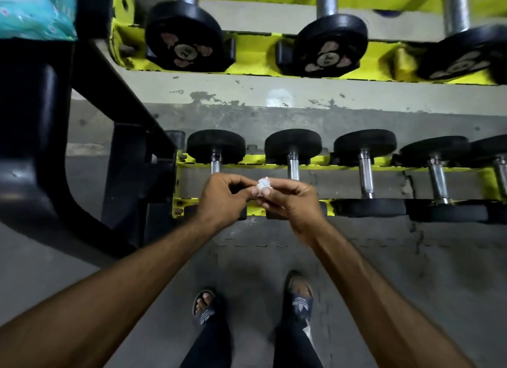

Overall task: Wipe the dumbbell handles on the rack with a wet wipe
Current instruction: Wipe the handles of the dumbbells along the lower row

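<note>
I have the wet wipe (264, 185) bunched into a small white wad, pinched between the fingertips of my left hand (222, 195) and my right hand (290, 203). Both hands are curled narrowly around it in front of the lower shelf of the rack (323, 160). The wipe touches no handle, so by my reckoning I am readying it rather than wiping. None of the chrome handles shows a wet streak I could point to (the light is dull), so I cannot say which are done. I judge most of the work lies ahead: the lower dumbbells (366, 173) and the upper row (183, 35).

My hands cover the lower part of the two leftmost lower handles. The upper handles run off the top edge, and the dumbbells at far right are smeared with blur. A teal patterned thing (33, 11) at top left is too blurred to name.
</note>
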### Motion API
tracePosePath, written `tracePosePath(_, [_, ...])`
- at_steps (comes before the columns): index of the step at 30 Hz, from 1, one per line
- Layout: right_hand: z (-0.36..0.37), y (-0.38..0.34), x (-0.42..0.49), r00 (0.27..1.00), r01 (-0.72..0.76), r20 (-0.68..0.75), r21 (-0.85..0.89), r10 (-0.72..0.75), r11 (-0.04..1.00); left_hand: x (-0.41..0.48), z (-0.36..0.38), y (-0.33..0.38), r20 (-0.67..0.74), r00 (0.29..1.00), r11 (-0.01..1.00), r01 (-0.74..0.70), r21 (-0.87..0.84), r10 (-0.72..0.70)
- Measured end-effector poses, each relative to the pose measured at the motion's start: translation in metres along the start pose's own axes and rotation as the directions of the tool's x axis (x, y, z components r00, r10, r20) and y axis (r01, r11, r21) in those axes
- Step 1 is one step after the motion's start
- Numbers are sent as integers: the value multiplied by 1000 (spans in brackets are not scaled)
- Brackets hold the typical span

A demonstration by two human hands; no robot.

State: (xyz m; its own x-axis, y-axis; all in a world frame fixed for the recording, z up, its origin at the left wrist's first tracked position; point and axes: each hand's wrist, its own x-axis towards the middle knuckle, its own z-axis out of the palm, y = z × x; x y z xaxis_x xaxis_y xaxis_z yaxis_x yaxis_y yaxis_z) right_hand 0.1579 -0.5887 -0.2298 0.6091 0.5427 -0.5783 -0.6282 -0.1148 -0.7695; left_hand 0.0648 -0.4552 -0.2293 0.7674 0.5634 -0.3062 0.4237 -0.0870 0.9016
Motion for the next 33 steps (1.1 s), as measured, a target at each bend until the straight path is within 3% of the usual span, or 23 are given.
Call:
tracePosePath(4, [-36,-11,11,998,51,-25,-131,-55,990,9,33,11,5,1000,1000,13,19,-13])
tracePosePath(12, [-99,-27,30,997,32,78,-29,-30,999,25,97,13,-53,997,998,54,22,-53])
tracePosePath(16, [-126,-25,47,1000,21,8,-91,-21,996,20,112,-9,-97,990,970,118,211,-99])
tracePosePath(20, [-148,-17,75,996,39,-57,-338,-62,940,18,120,-30,-107,990,923,126,364,-93])
tracePosePath(24, [-162,-2,102,992,96,-2,-655,-130,750,20,125,-36,-164,981,901,161,403,-102])
tracePosePath(28, [-154,7,113,985,170,159,-771,-73,614,19,125,-44,-244,953,902,260,344,-181])
tracePosePath(31, [-142,10,122,945,304,326,-852,-23,426,17,125,-49,-265,938,905,302,300,-225])
tracePosePath(33, [-134,6,130,885,453,466,-859,-2,238,16,124,-51,-270,937,910,299,286,-223])
